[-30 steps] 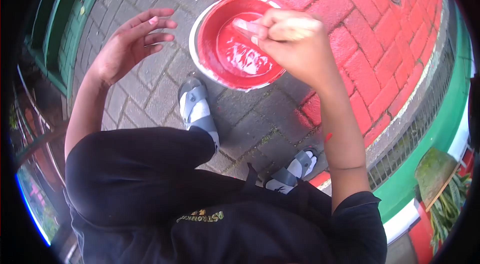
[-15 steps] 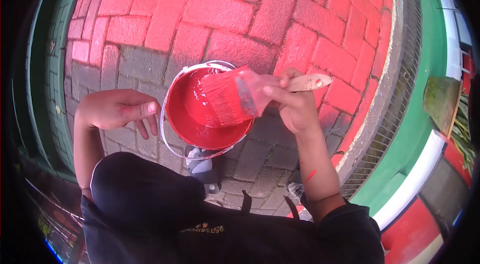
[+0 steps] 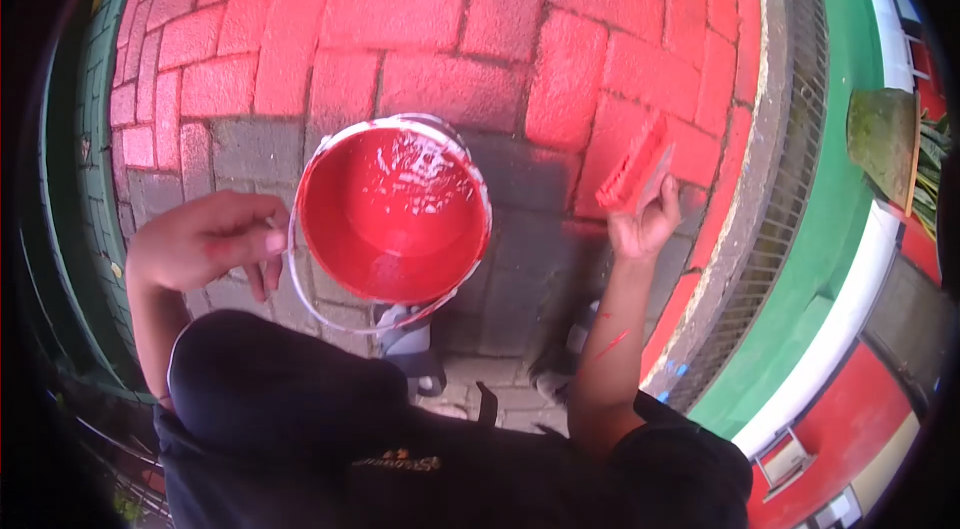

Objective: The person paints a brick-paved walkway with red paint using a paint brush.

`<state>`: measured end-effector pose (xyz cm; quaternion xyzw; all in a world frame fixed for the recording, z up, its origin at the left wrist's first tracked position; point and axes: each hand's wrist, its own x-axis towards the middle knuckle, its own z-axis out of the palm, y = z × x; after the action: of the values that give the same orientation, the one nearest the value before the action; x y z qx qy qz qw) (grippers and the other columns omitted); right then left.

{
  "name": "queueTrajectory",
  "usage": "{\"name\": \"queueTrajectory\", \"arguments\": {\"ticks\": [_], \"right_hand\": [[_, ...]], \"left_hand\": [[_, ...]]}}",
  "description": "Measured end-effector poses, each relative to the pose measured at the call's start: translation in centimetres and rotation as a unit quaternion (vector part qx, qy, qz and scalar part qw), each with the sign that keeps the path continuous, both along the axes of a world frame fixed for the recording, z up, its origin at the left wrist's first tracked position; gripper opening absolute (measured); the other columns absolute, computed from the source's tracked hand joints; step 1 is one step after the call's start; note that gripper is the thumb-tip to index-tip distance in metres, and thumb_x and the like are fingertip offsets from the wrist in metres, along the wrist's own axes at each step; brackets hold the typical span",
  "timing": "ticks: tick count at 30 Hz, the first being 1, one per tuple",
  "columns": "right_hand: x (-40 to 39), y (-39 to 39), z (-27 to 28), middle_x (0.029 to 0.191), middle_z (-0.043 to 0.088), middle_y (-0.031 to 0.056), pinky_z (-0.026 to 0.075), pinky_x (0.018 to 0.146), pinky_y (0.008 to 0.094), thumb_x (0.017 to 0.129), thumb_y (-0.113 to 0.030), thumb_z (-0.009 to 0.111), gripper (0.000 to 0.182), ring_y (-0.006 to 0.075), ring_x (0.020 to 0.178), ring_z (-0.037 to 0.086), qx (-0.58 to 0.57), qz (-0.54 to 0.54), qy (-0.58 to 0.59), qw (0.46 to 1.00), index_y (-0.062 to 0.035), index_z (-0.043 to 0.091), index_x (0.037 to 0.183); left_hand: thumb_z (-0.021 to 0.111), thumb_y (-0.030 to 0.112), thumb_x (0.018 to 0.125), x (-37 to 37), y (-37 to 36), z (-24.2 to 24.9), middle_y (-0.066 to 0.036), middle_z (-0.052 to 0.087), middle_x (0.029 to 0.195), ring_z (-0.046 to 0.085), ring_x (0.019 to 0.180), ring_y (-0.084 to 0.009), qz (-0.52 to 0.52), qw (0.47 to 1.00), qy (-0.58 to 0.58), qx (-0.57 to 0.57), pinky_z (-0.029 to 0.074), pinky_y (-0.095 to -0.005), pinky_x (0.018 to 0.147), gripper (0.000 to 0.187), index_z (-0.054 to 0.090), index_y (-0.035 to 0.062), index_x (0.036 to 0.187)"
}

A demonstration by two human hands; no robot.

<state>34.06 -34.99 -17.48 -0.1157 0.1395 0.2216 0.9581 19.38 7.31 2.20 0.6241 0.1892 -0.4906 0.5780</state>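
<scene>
A bucket of red paint (image 3: pixel 385 249) is in the middle of the view, its rim smeared with white and red and its wire handle lowered toward me. Just left of the rim is my left hand (image 3: pixel 205 241), fingers loosely bent and apart, with a red smudge near the thumb. To the right of the bucket, my right hand (image 3: pixel 645 227) grips a wide paintbrush (image 3: pixel 635 174) loaded with red paint. The bristles overlap the red paving beyond the hand, and the brush's handle is hidden behind the fingers. Red streaks mark my right forearm.
Red-painted paving bricks (image 3: pixel 400 19) spread ahead, with bare grey bricks (image 3: pixel 520 259) nearer me. A metal drain grate (image 3: pixel 790 159) and a green ledge (image 3: pixel 800 279) run along the right. A mossy pot (image 3: pixel 880 144) with a plant stands beyond. My shoes (image 3: pixel 415 354) are below the bucket.
My right hand has swung the brush from over the bucket to the right, above the painted bricks. The whole view has shifted slightly; my left hand stays beside the bucket.
</scene>
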Motion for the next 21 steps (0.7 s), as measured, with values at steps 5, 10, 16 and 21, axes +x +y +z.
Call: {"name": "queueTrajectory", "arguments": {"ticks": [5,10,16,21], "right_hand": [[-2.0,-5.4,-3.5,0.138,0.054,0.0034,0.038,0.108,0.0495,0.093,-0.012,0.055,0.045,0.0233,0.129,0.048,-0.031,-0.072,0.002,0.997,-0.0137,0.048,0.138],[-3.5,-11.8,-3.4,0.133,0.058,-0.0011,0.042,0.105,0.0450,0.093,-0.015,0.058,0.038,0.0210,0.126,0.052,-0.114,-0.161,0.033,0.980,-0.0134,0.054,0.131],[-3.6,-21.3,-5.3,0.115,0.062,0.0041,0.048,0.093,0.0394,0.090,-0.017,0.066,0.021,0.0211,0.110,0.058,-0.362,-0.289,0.062,0.884,-0.0131,0.052,0.105],[-2.6,-21.5,-3.9,0.088,0.060,0.0043,0.046,0.051,0.0285,0.086,-0.006,0.068,0.024,0.0172,0.071,0.062,-0.493,-0.244,0.032,0.834,-0.0102,0.050,0.101]], "left_hand": [[0.051,0.045,0.095,-4.3,-1.7,0.1,-0.004,0.057,0.069,0.052,0.045,-0.0096,0.191,0.972,-0.089,0.103,0.028,-0.0185,0.037,0.051,0.051,-0.0012,0.118],[0.049,0.049,0.096,-6.7,-3.1,-1.1,-0.002,0.049,0.062,0.036,0.038,-0.0047,0.291,0.941,-0.162,0.056,0.020,-0.0168,0.034,0.056,0.050,-0.0018,0.119],[0.048,0.045,0.097,-5.1,-6.1,0.3,0.003,0.044,0.059,0.030,0.038,-0.0024,0.284,0.936,-0.160,0.136,0.018,-0.0164,0.036,0.053,0.050,-0.0020,0.121],[0.047,0.041,0.098,-3.1,-8.8,2.6,0.004,0.042,0.059,0.030,0.038,-0.0023,0.248,0.954,-0.134,0.106,0.021,-0.0160,0.035,0.051,0.052,-0.0035,0.122]]}}
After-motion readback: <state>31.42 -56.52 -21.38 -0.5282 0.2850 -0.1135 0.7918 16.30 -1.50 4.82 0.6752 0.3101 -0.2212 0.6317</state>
